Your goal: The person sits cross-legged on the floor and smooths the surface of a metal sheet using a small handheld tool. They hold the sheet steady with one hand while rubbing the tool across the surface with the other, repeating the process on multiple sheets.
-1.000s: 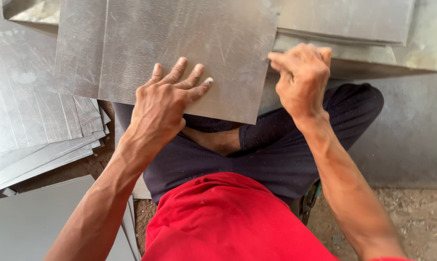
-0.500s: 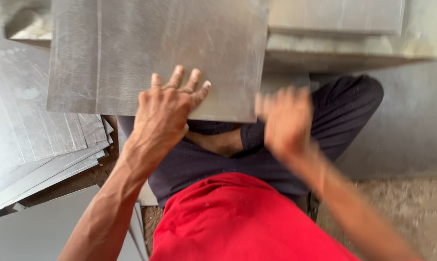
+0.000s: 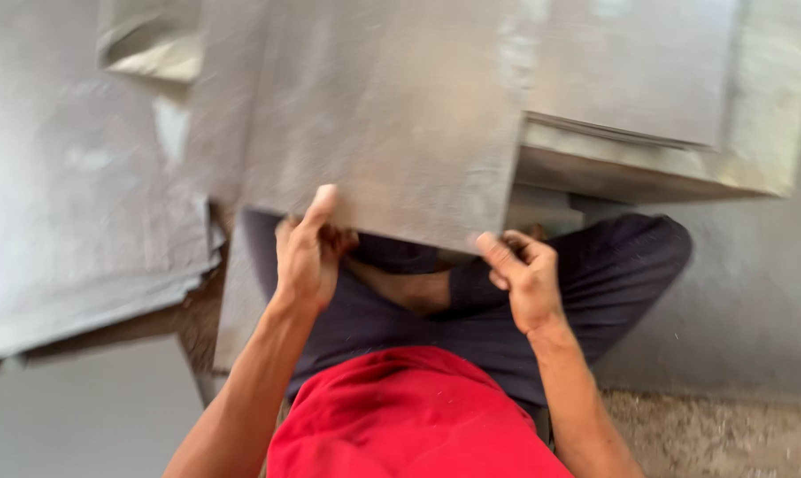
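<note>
The person sits cross-legged and holds a grey metal sheet (image 3: 383, 115) by its near edge, above the lap. The left hand (image 3: 308, 257) pinches this edge at about 7 o'clock of the sheet, with the thumb lying on top and the fingers curled under. The right hand (image 3: 524, 279) takes the near corner at about 5 o'clock, thumb on top, fingers closed below it. The picture is blurred, so the exact contact of the right fingers I cannot tell surely. The sheet covers most of the upper middle of the view, and it reaches from the hands toward 12 o'clock. At 9 o'clock lies a stack of sheets (image 3: 82, 265), fanned at the edges. At 2 o'clock another pile of sheets (image 3: 648, 106) rests, its edge just beside the held sheet. Below are the dark trousers (image 3: 471, 327) and a red shirt (image 3: 409, 416)
</note>
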